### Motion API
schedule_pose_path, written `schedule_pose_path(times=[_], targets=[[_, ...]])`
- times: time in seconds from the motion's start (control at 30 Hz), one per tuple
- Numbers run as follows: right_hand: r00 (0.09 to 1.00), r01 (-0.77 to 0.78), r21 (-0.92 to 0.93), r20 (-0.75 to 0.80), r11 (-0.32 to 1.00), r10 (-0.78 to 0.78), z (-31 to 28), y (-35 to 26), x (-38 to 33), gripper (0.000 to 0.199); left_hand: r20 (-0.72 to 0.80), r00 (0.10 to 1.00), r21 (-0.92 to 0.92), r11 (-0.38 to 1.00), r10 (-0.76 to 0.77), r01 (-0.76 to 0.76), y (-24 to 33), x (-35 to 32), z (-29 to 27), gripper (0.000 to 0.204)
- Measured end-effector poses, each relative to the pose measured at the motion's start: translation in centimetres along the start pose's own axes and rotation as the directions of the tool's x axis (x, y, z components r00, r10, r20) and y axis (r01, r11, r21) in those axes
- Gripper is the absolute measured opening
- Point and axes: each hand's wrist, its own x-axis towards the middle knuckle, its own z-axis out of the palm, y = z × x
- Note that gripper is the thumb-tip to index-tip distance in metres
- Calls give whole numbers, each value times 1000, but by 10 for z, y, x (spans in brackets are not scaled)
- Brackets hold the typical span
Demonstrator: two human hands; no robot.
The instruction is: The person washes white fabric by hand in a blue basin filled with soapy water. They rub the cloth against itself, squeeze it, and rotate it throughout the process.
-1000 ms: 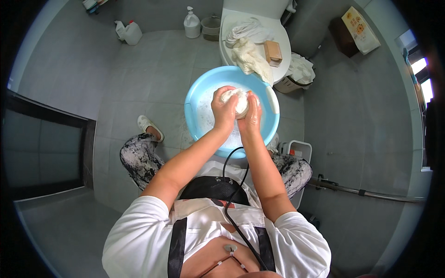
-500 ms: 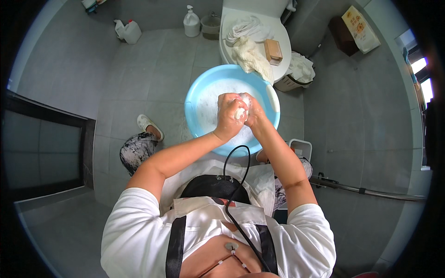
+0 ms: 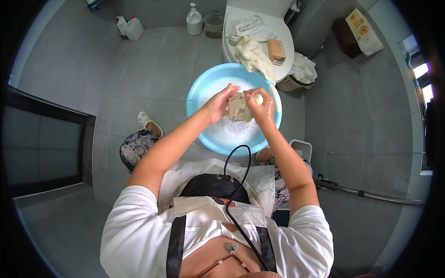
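Observation:
A wet beige cloth [image 3: 240, 109], bunched up, hangs over a round light-blue basin [image 3: 194, 120] of sudsy water. My right hand [image 3: 262, 108] is closed on its upper right part, thumb and fingers pinching the fabric. At the cloth's left side is my left hand [image 3: 218, 104], fingers stretched out and curved toward it; whether they touch it is hard to make out. White foam [image 3: 232, 132] covers the water below, and both hands look wet.
Beyond the basin, a white toilet lid [image 3: 286, 46] bears pale cloths [image 3: 252, 51] and a small brown box [image 3: 276, 51]. A basket [image 3: 289, 84] with white fabric stands beside it. A pump bottle [image 3: 194, 21] and a white jug [image 3: 134, 28] line the far wall.
My hands, pressed together around the cloth before, have come apart. The left has shifted left and loosened; the right has moved right, and the beige cloth now shows between them.

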Motion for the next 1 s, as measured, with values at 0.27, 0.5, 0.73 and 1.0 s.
schedule_pose_path(times=[0.27, 0.5, 0.73, 1.0], targets=[[194, 981, -117, 659, 155, -726, -4, -46, 6, 20, 253, 796, 201, 835, -549, 512, 38, -4, 8, 52], [458, 885, -281, 388, 371, -800, 2, -31, 13, 21, 241, 966, -397, 898, -97, 189, -2, 6, 13, 29], [845, 322, -274, -348, 906, -405, 35, -17, -4, 16, -521, 842, -190, 942, 143, -278, -25, 24, 36, 22], [813, 423, -356, -256, 833, -523, 29, -10, -5, 20, -363, 901, -74, 971, -240, 229, -8, 14, 26, 27]])
